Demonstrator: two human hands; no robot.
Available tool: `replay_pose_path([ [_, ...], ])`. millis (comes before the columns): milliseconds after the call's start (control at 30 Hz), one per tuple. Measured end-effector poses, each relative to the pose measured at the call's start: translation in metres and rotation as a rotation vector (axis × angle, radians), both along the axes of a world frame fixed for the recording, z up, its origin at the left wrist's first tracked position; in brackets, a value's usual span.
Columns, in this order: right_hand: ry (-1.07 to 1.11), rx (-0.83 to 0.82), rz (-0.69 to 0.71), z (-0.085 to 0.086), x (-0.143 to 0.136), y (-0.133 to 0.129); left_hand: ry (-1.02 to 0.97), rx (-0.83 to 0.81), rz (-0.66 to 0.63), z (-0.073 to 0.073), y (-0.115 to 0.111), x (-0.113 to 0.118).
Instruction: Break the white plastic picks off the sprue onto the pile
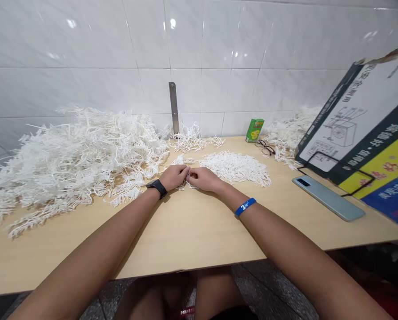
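My left hand [174, 177] and my right hand [203, 178] meet over the middle of the table, fingertips touching. Both are closed in a pinch around thin white strands [186, 183], which show only in part between and below the fingers. A large tangled heap of white branching pieces [95, 151] lies to the left of my left hand. Beyond and right of my right hand is a flatter pile of short white pieces [235, 166]. A small cluster of white pieces [190, 138] sits behind my hands near the wall.
On the wooden table [192, 231], a metal strip [174, 109] leans on the tiled wall. To the right are a green box [255, 130], eyeglasses [265, 147], another white heap [290, 133], a phone [328, 198], a black wire frame [339, 166] and a large printed carton [362, 124].
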State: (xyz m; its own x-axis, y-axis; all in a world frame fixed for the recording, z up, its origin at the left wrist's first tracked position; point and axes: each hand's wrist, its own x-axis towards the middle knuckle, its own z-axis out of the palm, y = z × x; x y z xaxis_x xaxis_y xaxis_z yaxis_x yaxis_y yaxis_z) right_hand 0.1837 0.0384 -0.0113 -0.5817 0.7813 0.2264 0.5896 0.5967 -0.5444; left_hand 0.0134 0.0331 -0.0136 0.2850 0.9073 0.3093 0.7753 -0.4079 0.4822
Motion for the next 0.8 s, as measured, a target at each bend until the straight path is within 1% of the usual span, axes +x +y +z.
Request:
replay_pose_path([
  [233,-0.004,0.0,0.007,0.0,-0.0002,0.0003,0.017,0.002,0.002,0.001,-0.0009,-0.0002],
  [533,-0.049,0.016,-0.006,0.0057,-0.0002,-0.0049,0.016,-0.012,-0.009,0.0018,-0.0001,-0.0001],
  [800,-0.06,0.036,0.0,0.0054,0.0002,-0.0038,0.016,-0.014,-0.005,0.0017,0.0003,-0.0003],
])
